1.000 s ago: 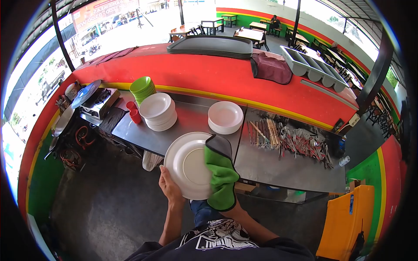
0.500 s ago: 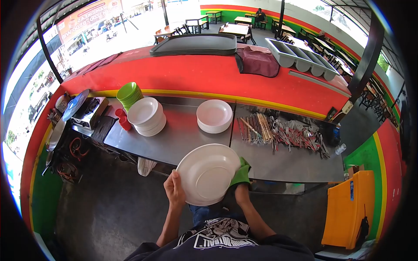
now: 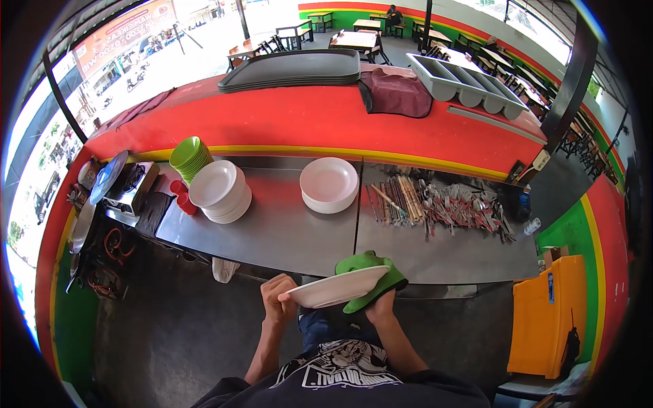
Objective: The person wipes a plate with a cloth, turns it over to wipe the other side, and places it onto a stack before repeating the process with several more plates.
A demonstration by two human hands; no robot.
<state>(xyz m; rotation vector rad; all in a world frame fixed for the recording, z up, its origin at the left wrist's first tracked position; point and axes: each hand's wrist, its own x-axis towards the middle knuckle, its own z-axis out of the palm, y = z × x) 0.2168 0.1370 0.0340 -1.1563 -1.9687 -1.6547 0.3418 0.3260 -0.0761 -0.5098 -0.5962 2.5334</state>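
A white plate [image 3: 335, 289] is held tilted, nearly edge-on to me, in front of the counter's near edge. My left hand [image 3: 277, 299] is closed on its left rim. My right hand [image 3: 381, 309] grips a green cloth [image 3: 364, 261], which wraps the plate's right side above and below the rim; most of the right fingers are hidden under the cloth. On the counter beyond stand a tall stack of white plates [image 3: 219, 189] and, right of it, a lower stack of white plates [image 3: 330, 183].
The steel counter [image 3: 272, 234] also bears green bowls [image 3: 190, 156], red cups [image 3: 185, 198], chopsticks [image 3: 401, 198] and a pile of cutlery [image 3: 466, 209]. Behind, a red ledge [image 3: 272, 112] carries dark trays [image 3: 292, 70] and a grey cutlery holder [image 3: 469, 85]. An orange bin [image 3: 547, 316] stands at right.
The plate has turned from facing me to nearly edge-on. The green cloth has come up over its right rim with my right hand. My left hand still grips the left rim.
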